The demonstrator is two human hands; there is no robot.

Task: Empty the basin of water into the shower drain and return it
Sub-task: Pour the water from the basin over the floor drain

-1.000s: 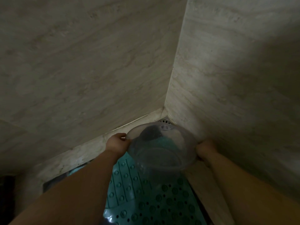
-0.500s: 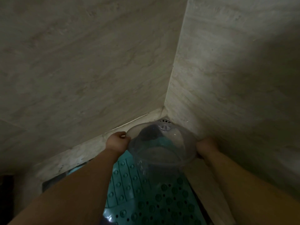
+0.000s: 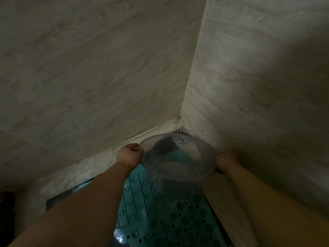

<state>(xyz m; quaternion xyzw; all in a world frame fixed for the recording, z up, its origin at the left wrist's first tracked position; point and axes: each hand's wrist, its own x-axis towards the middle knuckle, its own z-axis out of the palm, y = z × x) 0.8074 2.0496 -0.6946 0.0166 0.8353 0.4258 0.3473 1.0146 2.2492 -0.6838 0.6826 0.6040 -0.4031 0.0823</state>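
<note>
Basin (image 3: 179,157): one, clear plastic, round, held in the air over the shower corner, tipped away from the camera with its far rim low. Water (image 3: 156,182) streaming off the near left side of the bowl, falling toward the mat (image 3: 160,220) below. Drain (image 3: 180,132): one, metal grate, set in the floor right at the corner where the walls meet, just past the basin's far rim, partly seen through the plastic.

Hands: two. Left hand (image 3: 129,155) at the left rim, grip closed on the edge, fingers curled over the lip. Right hand (image 3: 226,162) at the right rim, opposite the left, grip closed on the edge too; fingertips hidden behind the plastic, so the exact hold cannot be told. Both forearms bare, reaching in from the bottom corners.

Mat: one, teal, covered with round studs and holes, lying on the floor under the basin and arms. Walls (image 3: 89,68): two, pale veined stone, meeting in a vertical seam above the drain. Light dim throughout.
</note>
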